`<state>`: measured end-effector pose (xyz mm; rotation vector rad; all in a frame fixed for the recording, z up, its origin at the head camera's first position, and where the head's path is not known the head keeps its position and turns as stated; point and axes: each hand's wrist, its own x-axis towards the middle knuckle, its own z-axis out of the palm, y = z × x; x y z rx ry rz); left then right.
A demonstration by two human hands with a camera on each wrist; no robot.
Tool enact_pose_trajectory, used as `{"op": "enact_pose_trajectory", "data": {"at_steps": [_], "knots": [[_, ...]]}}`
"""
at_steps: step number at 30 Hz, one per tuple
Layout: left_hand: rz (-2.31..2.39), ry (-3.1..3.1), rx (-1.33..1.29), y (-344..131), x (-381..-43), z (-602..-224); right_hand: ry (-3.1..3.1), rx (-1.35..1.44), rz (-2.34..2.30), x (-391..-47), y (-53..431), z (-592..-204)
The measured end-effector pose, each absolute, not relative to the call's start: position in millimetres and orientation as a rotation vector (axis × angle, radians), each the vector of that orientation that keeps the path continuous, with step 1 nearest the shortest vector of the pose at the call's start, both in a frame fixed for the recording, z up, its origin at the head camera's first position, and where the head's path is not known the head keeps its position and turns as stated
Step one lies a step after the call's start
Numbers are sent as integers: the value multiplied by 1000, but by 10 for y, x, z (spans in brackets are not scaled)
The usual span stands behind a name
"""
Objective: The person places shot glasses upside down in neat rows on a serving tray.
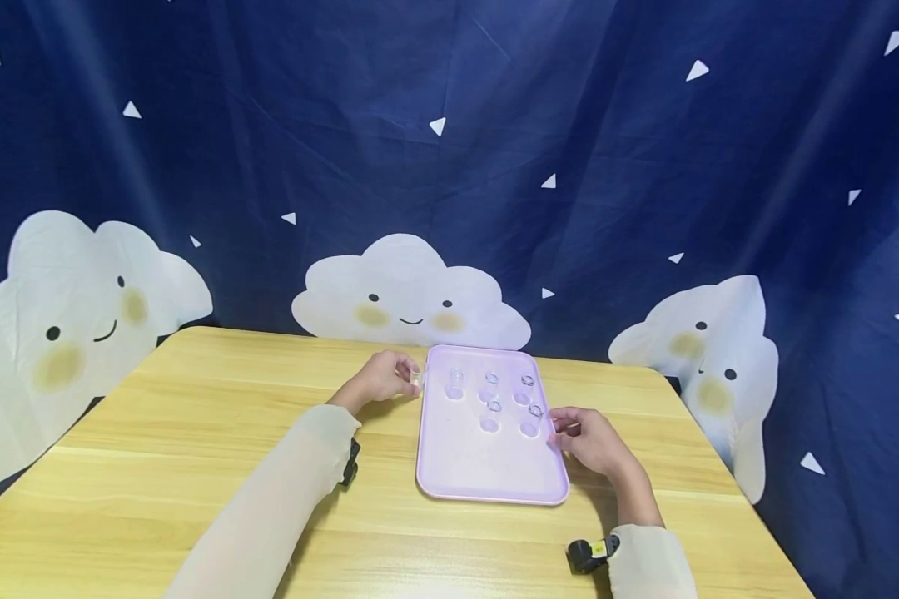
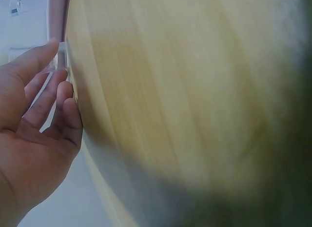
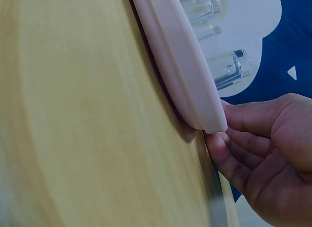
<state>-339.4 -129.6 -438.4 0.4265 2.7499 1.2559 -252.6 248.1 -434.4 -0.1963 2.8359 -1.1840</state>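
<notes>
A small clear glass [image 1: 416, 378] is pinched between the thumb and fingers of my left hand [image 1: 380, 378], just beside the left rim of a pale purple tray [image 1: 487, 478]. In the left wrist view, the held glass [image 2: 62, 56] lies partly behind the thumb, against the tray's side. My right hand [image 1: 590, 437] holds the tray's right rim, with the thumb at the upper edge and the fingers curled below it, as the right wrist view shows. Several similar glasses, among them a front right one [image 1: 535, 420], stand on the tray's far half.
The tray lies on a light wooden table [image 1: 195, 466]. Behind the table's far edge hangs a dark blue curtain [image 1: 360, 150] with white clouds and triangles. A black wrist camera [image 1: 588, 553] sits at the right sleeve, close to the tabletop.
</notes>
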Motion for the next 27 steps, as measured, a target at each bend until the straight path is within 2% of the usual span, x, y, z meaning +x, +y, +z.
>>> {"op": "enact_pose_trajectory", "data": {"at_steps": [18, 27], "knots": [[1270, 2802, 489, -1347, -3437, -4366, 2831, -181, -1182, -2529, 2482, -4343], [1327, 2791, 606, -1317, -3382, -4278, 2827, -187, -1185, -2518, 2476, -4318]]}}
